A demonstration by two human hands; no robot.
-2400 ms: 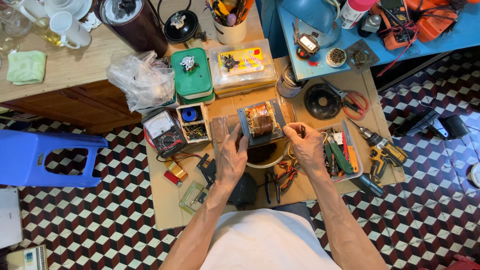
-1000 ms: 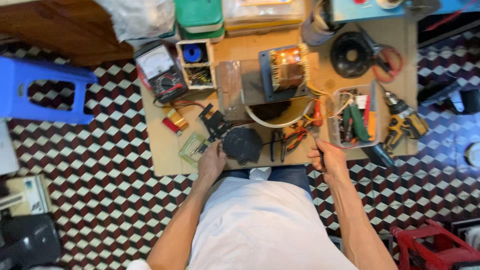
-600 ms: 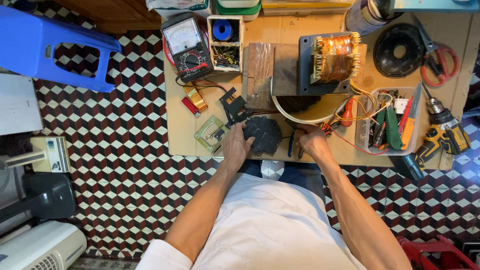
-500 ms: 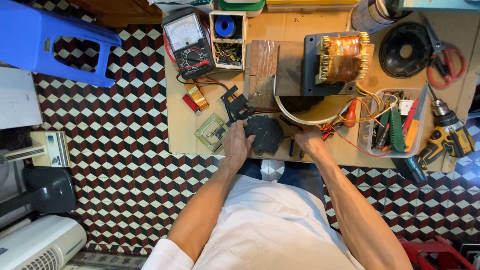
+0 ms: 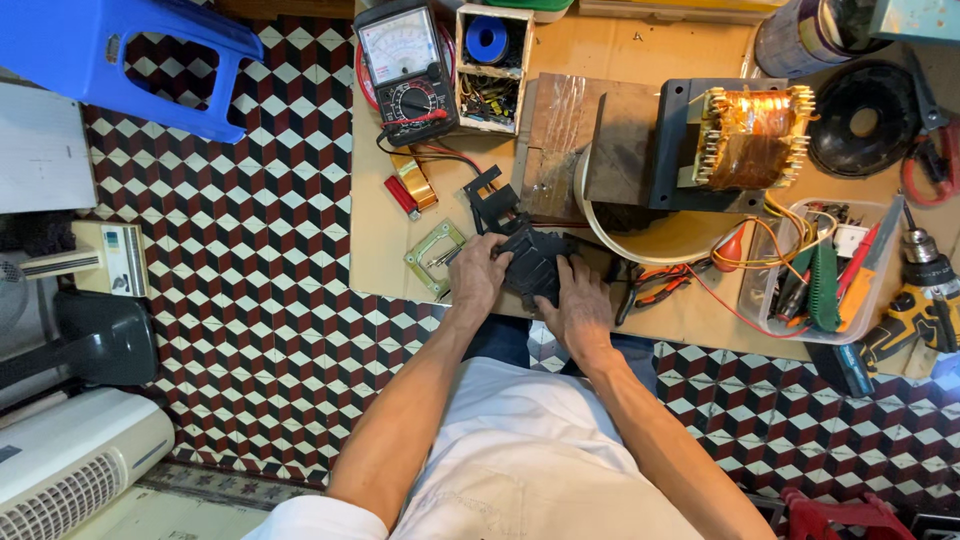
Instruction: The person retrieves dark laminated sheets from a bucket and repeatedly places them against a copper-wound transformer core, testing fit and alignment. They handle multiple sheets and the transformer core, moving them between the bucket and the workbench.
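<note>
left hand: fingers curled over the left edge of the black plastic part; gripping it, not flat
right hand: fingers on the part's right and near edge; closed round it from the other side; so both hands are on one thing
black plastic part: dark, angular, looks like a housing or bracket; exact kind too dark to tell; sits at the near edge of the low wooden table, between the two hands, directly in front of the torso
black bracket: just beyond the part, touching or nearly so; cannot tell if joined
progress: judging by layout, early to mid; part is in hand but nothing visibly fitted to it; copper-wound transformer stands well apart at upper right, on a dark steel plate, untouched
left of hands: small green frame just beside the left hand; red-and-amber component beyond it; analogue multimeter at the far edge
right of hands: pliers with orange grips near the right hand; clear tool tray with screwdrivers further out; cordless drill at the table's right end
off table: blue plastic stool on the chequered floor, well to the left
</note>
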